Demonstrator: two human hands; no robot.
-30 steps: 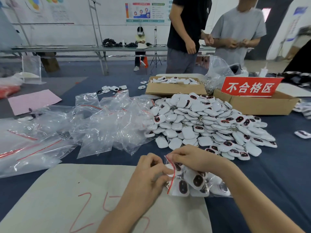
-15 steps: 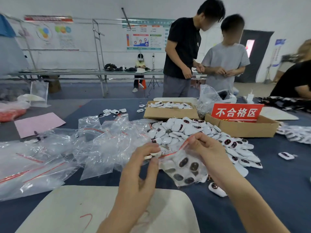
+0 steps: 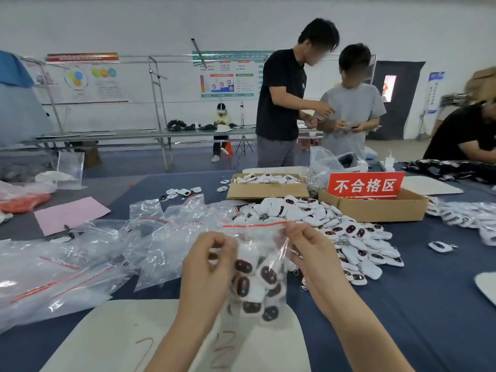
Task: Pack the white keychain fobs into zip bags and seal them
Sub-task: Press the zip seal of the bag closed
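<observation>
The left grip and right grip pinch a crinkled clear zip bag, red-striped mouth uppermost, above the worktop. Inside: glossy white rounded fobs with dark ovals. A red sign reads "不合格区".

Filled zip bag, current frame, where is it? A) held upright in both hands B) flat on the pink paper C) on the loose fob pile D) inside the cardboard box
A: left hand and right hand pinch the zip bag at its sides, red seal strip on top.
</observation>
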